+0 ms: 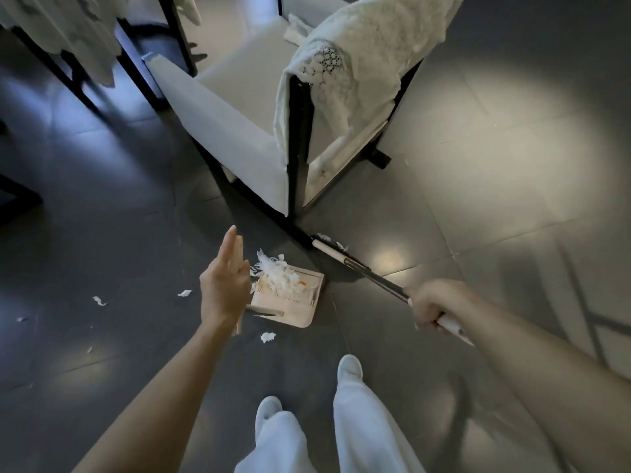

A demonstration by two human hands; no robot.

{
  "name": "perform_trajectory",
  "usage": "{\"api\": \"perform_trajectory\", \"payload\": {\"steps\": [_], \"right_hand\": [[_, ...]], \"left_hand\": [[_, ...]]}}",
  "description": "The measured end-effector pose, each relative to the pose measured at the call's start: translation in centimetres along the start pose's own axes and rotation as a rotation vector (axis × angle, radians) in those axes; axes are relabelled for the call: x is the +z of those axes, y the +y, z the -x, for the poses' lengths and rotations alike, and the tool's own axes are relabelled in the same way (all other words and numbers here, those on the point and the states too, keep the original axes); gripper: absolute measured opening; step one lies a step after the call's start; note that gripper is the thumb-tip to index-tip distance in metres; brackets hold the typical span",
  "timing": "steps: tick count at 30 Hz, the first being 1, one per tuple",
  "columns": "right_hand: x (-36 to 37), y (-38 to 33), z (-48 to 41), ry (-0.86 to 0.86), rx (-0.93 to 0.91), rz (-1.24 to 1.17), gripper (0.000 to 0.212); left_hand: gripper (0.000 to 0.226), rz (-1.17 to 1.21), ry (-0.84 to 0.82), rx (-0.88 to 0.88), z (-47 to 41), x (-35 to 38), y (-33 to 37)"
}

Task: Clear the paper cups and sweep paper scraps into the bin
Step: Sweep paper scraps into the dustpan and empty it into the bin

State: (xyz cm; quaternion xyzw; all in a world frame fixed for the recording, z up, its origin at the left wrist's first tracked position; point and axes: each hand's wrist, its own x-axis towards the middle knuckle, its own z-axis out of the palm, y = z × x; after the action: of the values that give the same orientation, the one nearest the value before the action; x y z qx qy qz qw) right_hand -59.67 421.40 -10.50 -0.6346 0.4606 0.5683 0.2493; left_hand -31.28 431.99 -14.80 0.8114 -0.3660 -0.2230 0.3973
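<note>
Dustpan (300, 314): sat on the floor (136, 233), heaped with white shredded paper scraps (278, 278).
Loose scraps (268, 337): lay scattered near it.
Left hand (223, 288): fingers straight, held nothing.
Right hand (432, 307): gripped the broom handle (375, 276).

floor (478, 186): dark glossy tiles, light patches | armchair (239, 131): pale, lace cloth (358, 63) draped

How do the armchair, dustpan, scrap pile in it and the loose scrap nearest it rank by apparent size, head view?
1. armchair
2. dustpan, partly hidden by the left hand
3. scrap pile, only slightly smaller
4. loose scrap
The armchair is farther away yet looks largest.
</note>
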Motion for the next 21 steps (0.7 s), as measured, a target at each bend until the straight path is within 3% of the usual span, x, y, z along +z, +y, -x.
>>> {"api": "perform_trajectory", "payload": {"steps": [2,6,13,17,21], "right_hand": [[2.4,-1.4,0.8,-0.031,0.009,-0.161,0.028],[8.2,-5.8,2.7,-0.050,-0.013,-0.439,0.069],[12.9,-8.6,6.6,-0.063,-0.049,-0.993,0.074],[13.0,-8.8,8.0,-0.022,-0.045,-1.101,0.072],[12.1,-10.5,7.4,0.068,-0.041,-1.040,0.062]], "left_hand": [[0.064,0.022,-0.033,0.010,0.8,-1.5,-1.4],[0.067,0.065,-0.112,0.041,2.9,-5.3,-3.8],[0.065,-0.055,-0.141,0.102,5.7,-11.6,-7.1],[0.064,-0.061,-0.099,0.057,7.0,-14.8,-8.9],[0.061,-0.125,-0.050,0.166,8.4,-17.7,-10.5]]}}
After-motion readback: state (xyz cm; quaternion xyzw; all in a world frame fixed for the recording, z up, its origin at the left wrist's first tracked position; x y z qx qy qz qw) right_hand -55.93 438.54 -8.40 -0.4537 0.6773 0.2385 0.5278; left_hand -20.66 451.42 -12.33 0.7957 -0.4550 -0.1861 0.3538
